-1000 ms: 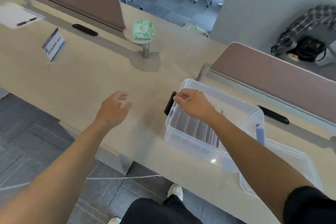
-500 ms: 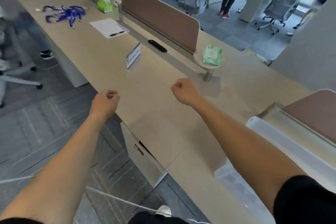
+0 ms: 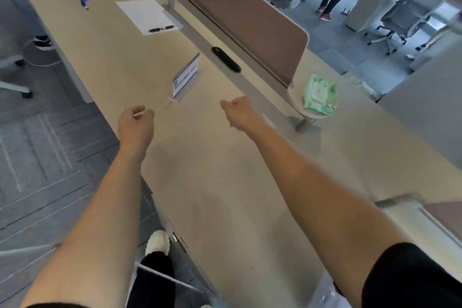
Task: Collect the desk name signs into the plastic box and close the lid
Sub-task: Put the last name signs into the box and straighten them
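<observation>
A single name sign (image 3: 186, 77) is seen standing upright on the desk (image 3: 225, 195), ahead of both hands and between their lines of reach, slightly to the left of the midline. Its printed face is turned toward the left and near side, and its long axis is judged to run along the length of the desk, away from the person, roughly parallel to the divider (image 3: 240, 15) beyond it. Its clear base appears to project toward the left hand, though this part is faint.

The left hand (image 3: 136, 122) is held over the near edge of the desk, loosely curled; a thin pale streak is seen at its fingers, and whether something is gripped there cannot be told. The right hand (image 3: 238, 112) is clenched in a loose fist over the desk, with nothing visibly held. Neither hand is touching the sign.

The left hand is judged the nearer: the sign lies just ahead of it and a little to its right, whereas the right hand is placed near but farther off, with the sign ahead and to its left. A reach forward, taken across the short dimension of the sign, would seem called for.

Only a clear corner of what is taken to be the box (image 3: 327, 292) is seen at the lower edge, well apart from the sign and behind the hands, by the right arm.
</observation>
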`<state>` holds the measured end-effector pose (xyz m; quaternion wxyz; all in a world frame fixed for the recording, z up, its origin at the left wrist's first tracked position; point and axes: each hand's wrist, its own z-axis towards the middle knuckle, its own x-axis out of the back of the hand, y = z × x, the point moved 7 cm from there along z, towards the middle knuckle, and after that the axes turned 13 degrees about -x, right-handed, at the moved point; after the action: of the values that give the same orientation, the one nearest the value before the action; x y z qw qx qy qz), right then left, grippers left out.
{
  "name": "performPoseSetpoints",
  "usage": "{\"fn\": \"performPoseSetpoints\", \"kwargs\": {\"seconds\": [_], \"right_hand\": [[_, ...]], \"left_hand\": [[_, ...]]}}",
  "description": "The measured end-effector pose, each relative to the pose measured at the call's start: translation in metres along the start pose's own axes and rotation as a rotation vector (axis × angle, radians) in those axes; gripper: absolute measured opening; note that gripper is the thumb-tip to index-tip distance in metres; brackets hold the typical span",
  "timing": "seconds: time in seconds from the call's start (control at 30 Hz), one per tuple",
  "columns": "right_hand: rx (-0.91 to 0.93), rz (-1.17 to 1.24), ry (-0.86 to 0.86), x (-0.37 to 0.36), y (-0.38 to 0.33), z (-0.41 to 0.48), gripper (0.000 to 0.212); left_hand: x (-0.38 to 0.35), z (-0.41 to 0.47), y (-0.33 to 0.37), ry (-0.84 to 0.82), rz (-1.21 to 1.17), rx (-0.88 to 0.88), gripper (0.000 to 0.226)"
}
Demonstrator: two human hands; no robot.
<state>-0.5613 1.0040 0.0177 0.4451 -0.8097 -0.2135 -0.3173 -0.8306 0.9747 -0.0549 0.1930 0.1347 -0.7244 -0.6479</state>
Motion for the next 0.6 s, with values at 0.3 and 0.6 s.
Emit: {"fn": "performPoseSetpoints", "kwargs": {"seconds": [0.3, 0.6], "right_hand": [[-0.117, -0.012, -0.058, -0.043, -0.047, 0.144, 0.068], [-0.18, 0.084, -0.158, -0.118, -0.092, 0.278, 0.069]], "left_hand": [[-0.06, 0.129, -0.032, 0.142, -0.148, 0.04, 0.043], [-0.135, 0.181, -0.095, 0.114, -0.328, 0.084, 0.047]]}}
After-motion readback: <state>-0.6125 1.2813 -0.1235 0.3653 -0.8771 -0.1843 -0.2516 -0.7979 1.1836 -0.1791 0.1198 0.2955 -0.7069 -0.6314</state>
